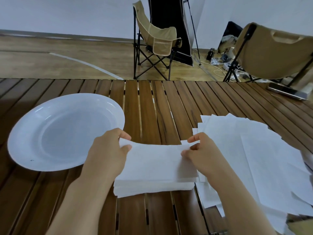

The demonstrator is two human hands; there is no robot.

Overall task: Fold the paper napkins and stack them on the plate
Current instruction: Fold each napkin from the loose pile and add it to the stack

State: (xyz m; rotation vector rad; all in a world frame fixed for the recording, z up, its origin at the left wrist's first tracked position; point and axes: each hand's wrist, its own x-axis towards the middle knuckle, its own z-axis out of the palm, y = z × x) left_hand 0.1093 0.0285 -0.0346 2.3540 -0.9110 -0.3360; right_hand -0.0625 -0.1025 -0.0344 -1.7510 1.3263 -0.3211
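Grip: left hand [110,148] and right hand [201,153] each pinch one far corner of the top napkin [155,158] between thumb and curled fingers; the far edge is lifted off the pile and sags slightly between the two pinches.

Napkin, handling (judged): very light, limp, thin; likely to tear or crumple under a hard pull. Best taken at the corners, as now, with light tension to keep the edge straight for the crease.

Directly beneath the grip: stack of flat napkins [152,187], several sheets deep, lying on the slatted wooden table [149,106].

Right of the grip, touching the stack's right side: loose spread of white sheets [254,150], overlapping untidily.

Left of the grip, just beside the left hand: white plate [33,133], shallow, holding nothing; no folded napkin on it yet.

Beyond the table: folding chair [159,41].
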